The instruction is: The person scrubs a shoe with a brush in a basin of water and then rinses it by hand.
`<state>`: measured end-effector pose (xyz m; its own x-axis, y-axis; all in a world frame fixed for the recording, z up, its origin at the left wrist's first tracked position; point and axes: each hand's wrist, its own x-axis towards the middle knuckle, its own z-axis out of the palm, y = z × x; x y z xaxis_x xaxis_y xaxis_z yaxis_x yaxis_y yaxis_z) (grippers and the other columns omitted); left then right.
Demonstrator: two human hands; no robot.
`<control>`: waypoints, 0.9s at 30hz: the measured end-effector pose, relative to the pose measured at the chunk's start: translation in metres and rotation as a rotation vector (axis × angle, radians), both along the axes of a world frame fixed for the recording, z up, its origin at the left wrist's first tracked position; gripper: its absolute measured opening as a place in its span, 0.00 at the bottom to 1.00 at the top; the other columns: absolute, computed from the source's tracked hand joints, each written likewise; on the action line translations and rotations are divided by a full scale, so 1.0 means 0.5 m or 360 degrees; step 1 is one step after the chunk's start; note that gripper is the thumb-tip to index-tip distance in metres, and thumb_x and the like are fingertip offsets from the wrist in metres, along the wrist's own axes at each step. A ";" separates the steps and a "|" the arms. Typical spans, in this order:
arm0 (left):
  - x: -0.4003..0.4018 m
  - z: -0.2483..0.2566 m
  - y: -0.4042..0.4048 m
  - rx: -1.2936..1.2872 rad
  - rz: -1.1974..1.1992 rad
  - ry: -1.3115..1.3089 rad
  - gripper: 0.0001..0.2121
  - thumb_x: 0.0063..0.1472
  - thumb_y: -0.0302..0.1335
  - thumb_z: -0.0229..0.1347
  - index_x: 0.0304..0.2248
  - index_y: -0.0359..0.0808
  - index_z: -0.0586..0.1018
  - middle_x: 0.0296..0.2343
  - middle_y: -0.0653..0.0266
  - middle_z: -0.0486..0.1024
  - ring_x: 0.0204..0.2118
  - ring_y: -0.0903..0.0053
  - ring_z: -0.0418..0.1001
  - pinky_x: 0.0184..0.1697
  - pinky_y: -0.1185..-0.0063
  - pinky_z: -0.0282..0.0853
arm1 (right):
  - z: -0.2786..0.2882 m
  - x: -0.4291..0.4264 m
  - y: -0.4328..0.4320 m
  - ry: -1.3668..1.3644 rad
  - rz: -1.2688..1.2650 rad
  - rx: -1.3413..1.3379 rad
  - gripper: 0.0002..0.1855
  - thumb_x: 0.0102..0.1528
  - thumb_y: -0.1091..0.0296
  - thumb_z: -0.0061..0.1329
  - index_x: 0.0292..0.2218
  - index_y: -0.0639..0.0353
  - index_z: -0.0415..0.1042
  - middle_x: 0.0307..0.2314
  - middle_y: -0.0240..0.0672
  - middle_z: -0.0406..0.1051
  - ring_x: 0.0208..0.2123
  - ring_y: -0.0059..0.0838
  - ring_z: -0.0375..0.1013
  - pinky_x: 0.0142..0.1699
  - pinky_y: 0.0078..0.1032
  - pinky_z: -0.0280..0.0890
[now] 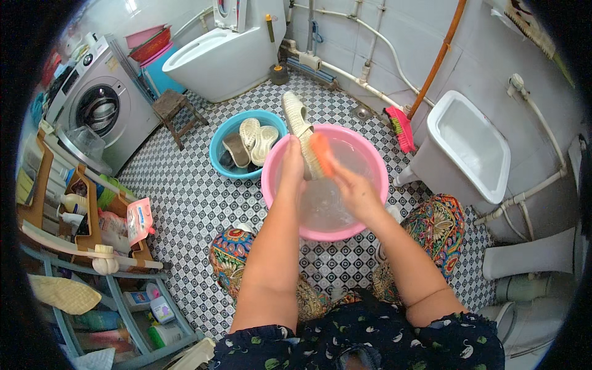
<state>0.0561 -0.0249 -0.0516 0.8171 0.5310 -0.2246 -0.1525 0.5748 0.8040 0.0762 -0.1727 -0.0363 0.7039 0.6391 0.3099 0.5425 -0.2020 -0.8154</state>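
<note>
A cream woven shoe [297, 113] is gripped in my left hand [292, 159], tilted over the pink basin [323, 236]. My right hand [356, 189] holds an orange scrubbing brush [322, 150], blurred, with its bristles against the side of the shoe. Cloudy water [323, 203] fills the lower part of the pink basin. Just left of it stands a blue basin [217, 159] with several shoes, among them a pale sole [264, 143] and a brown-grey sole [237, 150]. My left fingers are partly hidden behind the shoe.
A pink-bristled broom [400, 129] leans by the white mop sink [469, 143] on the right. Behind the basins stand a toilet [212, 64] and a small wooden stool [175, 111]. A washing machine [101, 101] and a shelf rack [138, 323] with bottles line the left side.
</note>
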 end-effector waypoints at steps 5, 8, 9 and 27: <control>0.013 -0.049 0.006 0.0246 -0.0053 0.0239 0.21 0.61 0.39 0.32 0.47 0.31 0.60 0.39 0.57 0.65 0.38 0.73 0.67 0.41 0.76 0.63 | 0.019 0.024 0.060 0.0203 -0.0183 -0.0422 0.25 0.51 0.72 0.38 0.50 0.38 0.56 0.35 0.50 0.66 0.38 0.46 0.66 0.41 0.28 0.61; 0.008 -0.020 -0.019 0.0145 0.0028 0.0017 0.21 0.60 0.41 0.35 0.46 0.33 0.62 0.40 0.59 0.66 0.42 0.72 0.65 0.43 0.76 0.61 | 0.007 0.063 0.061 0.0053 -0.0300 -0.0386 0.25 0.51 0.71 0.39 0.50 0.38 0.56 0.35 0.50 0.66 0.36 0.46 0.67 0.39 0.30 0.61; -0.002 -0.019 -0.005 0.0163 0.0056 0.0022 0.21 0.60 0.41 0.35 0.46 0.33 0.62 0.40 0.59 0.66 0.42 0.72 0.65 0.43 0.76 0.61 | 0.009 0.049 0.063 0.0055 -0.0271 -0.0368 0.25 0.51 0.71 0.39 0.50 0.38 0.56 0.35 0.50 0.66 0.36 0.46 0.67 0.39 0.30 0.61; -0.001 -0.020 -0.010 -0.0122 0.0018 0.0033 0.22 0.61 0.43 0.32 0.44 0.33 0.63 0.37 0.60 0.67 0.39 0.73 0.67 0.40 0.74 0.65 | -0.012 -0.016 -0.020 -0.0045 -0.0171 -0.0097 0.23 0.53 0.62 0.34 0.51 0.32 0.52 0.24 0.51 0.68 0.28 0.49 0.68 0.32 0.37 0.61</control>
